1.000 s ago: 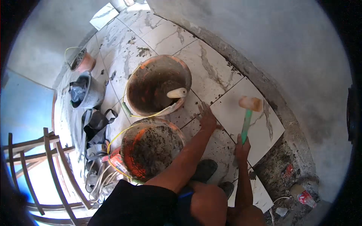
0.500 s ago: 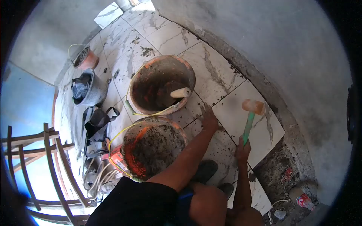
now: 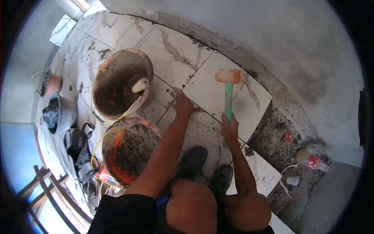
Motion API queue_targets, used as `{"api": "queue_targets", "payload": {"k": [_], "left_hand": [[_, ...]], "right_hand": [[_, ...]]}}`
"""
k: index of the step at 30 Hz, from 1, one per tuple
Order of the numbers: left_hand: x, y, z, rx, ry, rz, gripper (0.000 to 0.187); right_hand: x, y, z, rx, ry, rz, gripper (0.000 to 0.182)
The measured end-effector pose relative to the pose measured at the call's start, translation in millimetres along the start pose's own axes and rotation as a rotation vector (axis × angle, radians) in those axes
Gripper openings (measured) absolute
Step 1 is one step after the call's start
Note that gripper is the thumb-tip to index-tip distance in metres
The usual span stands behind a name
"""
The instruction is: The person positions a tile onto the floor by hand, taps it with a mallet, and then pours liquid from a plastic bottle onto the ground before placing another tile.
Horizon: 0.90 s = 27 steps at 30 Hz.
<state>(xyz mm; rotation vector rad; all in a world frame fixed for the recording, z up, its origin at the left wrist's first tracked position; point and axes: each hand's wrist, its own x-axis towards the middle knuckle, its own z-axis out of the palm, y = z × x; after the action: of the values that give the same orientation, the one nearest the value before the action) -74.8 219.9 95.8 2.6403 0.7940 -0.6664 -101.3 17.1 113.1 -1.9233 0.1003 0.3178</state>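
Note:
My left hand (image 3: 182, 103) lies with its fingers spread on the marbled floor tiles, near the joint beside a white tile (image 3: 210, 91). In my right hand (image 3: 230, 128) is the green handle of a mallet (image 3: 229, 91), its orange and whitish head over that same tile. Left of my left hand stands a bucket (image 3: 117, 87) with a pale handle (image 3: 140, 85) of some tool sticking up inside it. A second bucket (image 3: 130, 150), holding grey mortar, is beside my left forearm.
Bare rubble ground (image 3: 270, 134) lies right of the tile, with a bottle (image 3: 316, 163) on it. Smaller buckets (image 3: 67, 113) (image 3: 51, 84), a black strap bag (image 3: 76, 140) and wooden bars (image 3: 50, 191) are at the left. A grey wall (image 3: 296, 50) rises beyond.
The view has turned and shifted, so the buckets and both hands appear further left. My left hand stays spread on the floor, and the mallet stays in my right hand, now more upright in view.

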Motion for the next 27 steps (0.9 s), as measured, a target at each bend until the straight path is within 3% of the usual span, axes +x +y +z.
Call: {"api": "queue_targets", "payload": {"k": [1, 3, 7, 10, 13, 15, 18, 19, 21, 25, 27], "left_hand": [[0, -1, 4, -0.010, 0.010, 0.001, 0.135], [15, -4, 9, -0.023, 0.039, 0.010, 0.135], [23, -10, 21, 0.083, 0.030, 0.056, 0.143], [18, -8, 13, 0.072, 0.026, 0.042, 0.143], [18, -6, 15, 0.057, 0.013, 0.033, 0.139], [11, -10, 18, 0.024, -0.016, 0.011, 0.137], [8, 0, 4, 0.012, -0.027, 0.004, 0.136], [7, -2, 4, 0.023, -0.048, 0.005, 0.136], [10, -1, 0, 0.041, -0.057, 0.010, 0.136], [6, 9, -4, 0.004, 0.041, 0.008, 0.127], [4, 11, 6, -0.053, 0.109, -0.027, 0.123]], "right_hand": [[1, 9, -1, -0.004, 0.009, 0.012, 0.042], [16, 26, 4, -0.352, -0.076, -0.071, 0.049], [10, -9, -3, -0.249, -0.145, 0.037, 0.050], [10, -2, 6, -0.171, -0.023, -0.050, 0.050], [21, -3, 3, -0.190, -0.176, 0.102, 0.051], [7, 1, 3, -0.133, -0.047, -0.054, 0.053], [18, 25, 10, -0.286, -0.065, -0.220, 0.052], [17, 24, 5, -0.283, -0.058, -0.215, 0.052], [24, 14, -4, -0.170, -0.084, 0.056, 0.050], [34, 46, -2, -0.152, 0.023, 0.082, 0.046], [44, 50, -12, -0.181, 0.035, -0.304, 0.043]]}}
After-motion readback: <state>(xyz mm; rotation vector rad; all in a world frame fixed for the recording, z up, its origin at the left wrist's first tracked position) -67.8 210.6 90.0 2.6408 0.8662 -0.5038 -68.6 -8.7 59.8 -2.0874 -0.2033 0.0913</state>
